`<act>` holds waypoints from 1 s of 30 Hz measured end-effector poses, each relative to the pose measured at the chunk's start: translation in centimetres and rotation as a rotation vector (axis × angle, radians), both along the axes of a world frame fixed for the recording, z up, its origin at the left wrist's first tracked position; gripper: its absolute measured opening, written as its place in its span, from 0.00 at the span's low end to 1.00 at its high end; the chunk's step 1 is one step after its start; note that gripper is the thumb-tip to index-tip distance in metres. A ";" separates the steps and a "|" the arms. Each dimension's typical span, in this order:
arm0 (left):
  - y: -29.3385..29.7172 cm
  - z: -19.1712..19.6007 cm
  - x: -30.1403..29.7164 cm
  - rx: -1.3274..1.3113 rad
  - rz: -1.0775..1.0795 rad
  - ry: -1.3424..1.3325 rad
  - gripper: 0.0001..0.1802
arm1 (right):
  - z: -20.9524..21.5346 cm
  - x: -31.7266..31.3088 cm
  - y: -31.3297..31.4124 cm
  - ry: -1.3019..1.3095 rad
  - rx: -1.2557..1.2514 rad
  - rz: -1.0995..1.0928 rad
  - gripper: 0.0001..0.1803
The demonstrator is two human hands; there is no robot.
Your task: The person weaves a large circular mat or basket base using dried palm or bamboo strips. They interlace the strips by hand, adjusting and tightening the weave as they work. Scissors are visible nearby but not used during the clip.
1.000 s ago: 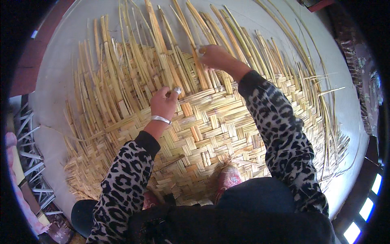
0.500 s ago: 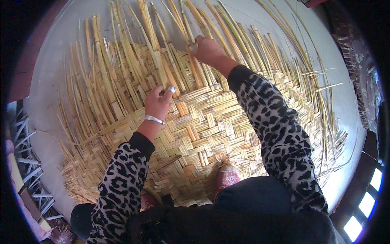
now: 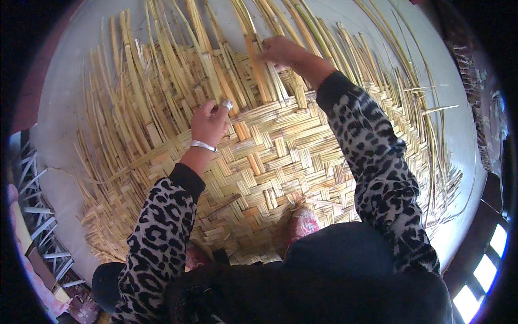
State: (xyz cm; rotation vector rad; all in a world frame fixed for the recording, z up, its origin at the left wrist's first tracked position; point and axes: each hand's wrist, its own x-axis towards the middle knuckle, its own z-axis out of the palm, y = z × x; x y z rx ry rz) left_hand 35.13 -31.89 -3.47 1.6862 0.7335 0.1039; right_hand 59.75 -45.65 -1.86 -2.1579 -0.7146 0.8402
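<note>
Left hand (image 3: 209,123), ring on one finger and a bangle at the wrist, is pinched shut on the base of a loose strand at the woven edge of the mat (image 3: 280,162). Right hand (image 3: 280,51) reaches further out, fingers closed round one upright reed strip (image 3: 253,59) among the unwoven ends. The mat lies flat on the pale floor (image 3: 81,65), woven part near the person's knees, free strips (image 3: 162,59) fanning away from them. Judging by look: the strips are light, dry and springy, stiff along their length but likely to crack if folded sharply; smooth enough to slide through a loose pinch. Best taken low, close to the weave, where a strip bends without splitting. Against the picture half a second back, the right hand has moved a little further up the fan, and the left hand has shifted slightly toward the woven edge; the mat itself has not moved.
</note>
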 end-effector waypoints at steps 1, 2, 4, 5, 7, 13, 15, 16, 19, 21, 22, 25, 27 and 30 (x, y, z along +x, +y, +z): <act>0.0 0.1 0.0 0.033 -0.012 0.002 0.20 | 0.5 -0.8 -0.5 -0.074 -0.048 0.017 0.20; 0.0 0.2 0.0 0.049 -0.018 0.007 0.20 | 0.9 -1.6 -1.0 -0.148 -0.064 0.053 0.20; 0.0 0.4 -0.1 0.043 -0.025 0.018 0.19 | 1.5 -2.8 -2.1 -0.207 -0.068 0.061 0.22; -0.1 0.4 -0.1 0.021 -0.025 0.024 0.18 | 1.8 -3.4 -2.6 -0.192 -0.055 0.033 0.23; -0.1 0.3 -0.3 0.009 -0.027 0.013 0.16 | 2.1 -4.0 -3.3 -0.150 -0.036 -0.006 0.23; 0.3 -0.4 -0.8 0.232 -0.167 -0.031 0.12 | 2.8 -5.3 -5.1 0.428 0.488 -0.003 0.19; 0.6 -0.6 -1.0 0.450 -0.296 -0.091 0.11 | 2.9 -5.5 -5.1 0.451 0.498 -0.040 0.21; 0.7 -0.7 -1.2 0.440 -0.309 -0.088 0.11 | 3.0 -5.5 -5.1 0.461 0.505 -0.048 0.21; 1.0 -0.7 -1.3 0.419 -0.334 -0.047 0.10 | 2.9 -5.2 -6.0 0.514 0.571 -0.299 0.21; 1.0 -0.5 -1.2 0.379 -0.330 -0.056 0.09 | 2.7 -5.1 -7.0 0.445 0.653 -0.311 0.20; 1.0 -0.4 -1.1 0.289 -0.304 -0.063 0.09 | 2.5 -5.1 -7.6 0.408 0.699 -0.312 0.19; 0.8 0.2 -1.0 0.035 -0.187 0.001 0.09 | 1.7 -6.6 -9.3 0.059 0.388 -0.432 0.17; 0.4 0.7 -1.3 -0.099 -0.109 0.005 0.10 | 1.0 -8.5 -10.3 -0.174 0.247 -0.464 0.15; -0.2 0.9 -1.8 0.273 -0.196 -0.023 0.14 | 0.1 -10.3 -11.3 -0.351 0.135 -0.506 0.14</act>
